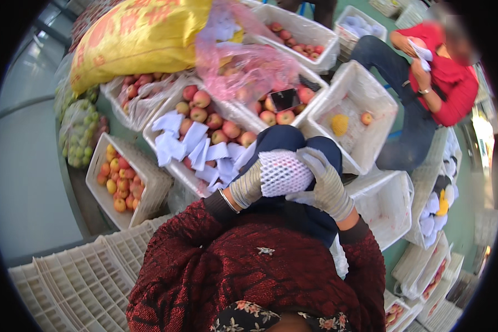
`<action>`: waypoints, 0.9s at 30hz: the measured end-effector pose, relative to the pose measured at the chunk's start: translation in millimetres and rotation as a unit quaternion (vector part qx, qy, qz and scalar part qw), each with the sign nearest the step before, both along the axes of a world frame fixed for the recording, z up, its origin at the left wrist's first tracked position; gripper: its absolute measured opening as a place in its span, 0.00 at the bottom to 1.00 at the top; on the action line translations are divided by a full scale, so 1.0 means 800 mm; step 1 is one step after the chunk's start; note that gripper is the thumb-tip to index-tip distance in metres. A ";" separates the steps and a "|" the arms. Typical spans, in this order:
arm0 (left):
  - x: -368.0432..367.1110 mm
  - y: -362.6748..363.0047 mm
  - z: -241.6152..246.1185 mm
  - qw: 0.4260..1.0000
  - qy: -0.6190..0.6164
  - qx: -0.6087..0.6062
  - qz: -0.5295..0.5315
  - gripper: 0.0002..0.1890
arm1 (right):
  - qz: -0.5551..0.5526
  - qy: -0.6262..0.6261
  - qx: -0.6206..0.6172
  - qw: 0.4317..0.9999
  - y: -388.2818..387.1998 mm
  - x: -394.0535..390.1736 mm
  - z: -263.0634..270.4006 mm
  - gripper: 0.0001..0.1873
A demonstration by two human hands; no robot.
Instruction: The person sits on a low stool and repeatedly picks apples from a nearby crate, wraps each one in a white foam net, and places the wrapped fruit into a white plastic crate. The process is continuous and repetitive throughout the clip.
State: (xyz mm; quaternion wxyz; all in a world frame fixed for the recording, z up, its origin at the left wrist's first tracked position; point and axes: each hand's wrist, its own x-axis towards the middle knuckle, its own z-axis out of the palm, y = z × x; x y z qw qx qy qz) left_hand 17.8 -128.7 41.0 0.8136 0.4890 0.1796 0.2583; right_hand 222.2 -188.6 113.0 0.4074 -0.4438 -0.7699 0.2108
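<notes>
A white foam net sleeve (285, 173) is stretched around a reddish fruit, seemingly an apple, above my knees. My left hand (249, 186), in a striped knit glove, is inside or behind the sleeve's left end, its fingers hidden by the net. Around the right side of the sleeve curves my right hand (324, 182), gloved the same way, thumb and fingers against the net. In front of me stands a white crate (172, 168) of apples (216, 121) with flattened white foam sleeves (196, 139) lying on them.
Another apple crate (323, 93) holds a phone (285, 100). To its right, a lined crate (382, 93) contains one apple and a yellow foam net. A co-worker in red (448, 83) sits at the right. Small apples fill a crate (95, 166) at left; a yellow sack (137, 37) lies beyond.
</notes>
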 end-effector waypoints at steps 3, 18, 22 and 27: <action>-0.039 -0.023 -0.021 0.996 -0.062 -0.059 -0.025 0.21 | 0.010 -0.124 -0.216 0.968 -0.003 -0.010 -0.019 0.47; -0.241 0.272 -0.119 0.520 0.707 0.413 0.243 0.20 | 0.117 -0.148 -0.412 0.892 0.030 -0.015 -0.097 0.48; -0.300 0.306 -0.196 0.502 0.778 0.282 0.251 0.25 | 0.114 -0.181 -0.418 0.883 0.039 -0.012 -0.093 0.48; -0.347 0.330 -0.231 0.583 0.708 0.276 0.288 0.16 | 0.114 -0.178 -0.435 0.875 0.050 -0.014 -0.084 0.48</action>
